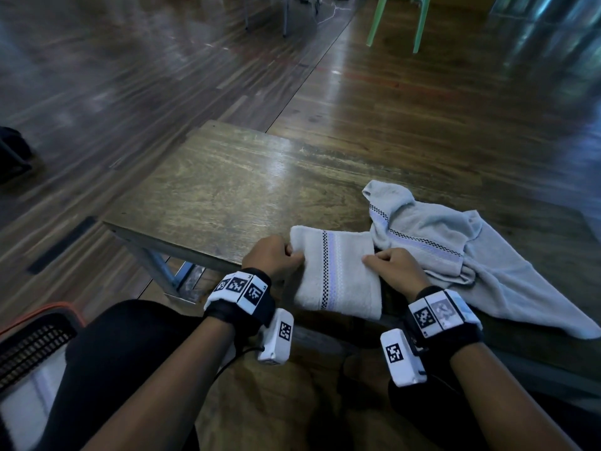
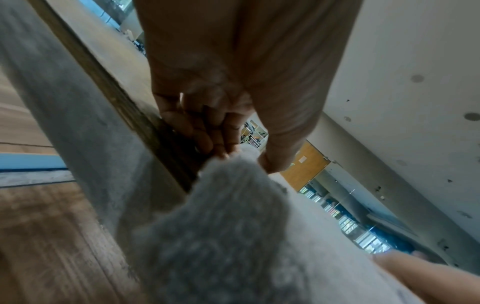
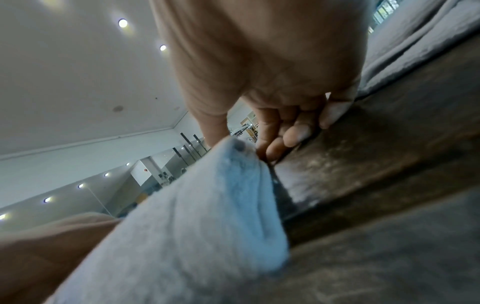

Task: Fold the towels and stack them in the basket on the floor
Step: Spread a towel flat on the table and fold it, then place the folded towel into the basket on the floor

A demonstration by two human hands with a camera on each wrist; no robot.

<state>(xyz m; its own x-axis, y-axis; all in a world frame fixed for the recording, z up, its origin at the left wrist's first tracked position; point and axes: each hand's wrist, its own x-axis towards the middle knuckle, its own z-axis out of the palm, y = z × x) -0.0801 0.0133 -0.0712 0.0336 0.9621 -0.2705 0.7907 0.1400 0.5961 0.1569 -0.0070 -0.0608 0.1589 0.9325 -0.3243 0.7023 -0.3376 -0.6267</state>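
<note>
A folded pale grey towel with a checked and lilac stripe lies at the near edge of the wooden table, part of it hanging over the edge. My left hand pinches its left edge; thumb and fingers close on the cloth in the left wrist view. My right hand pinches its right edge. A second, crumpled towel lies spread on the table to the right. The basket, dark mesh with an orange rim, stands on the floor at lower left with pale cloth inside.
A green plastic chair stands far back on the wood floor. A dark object sits at the left edge. My knees in dark trousers are below the table edge, beside the basket.
</note>
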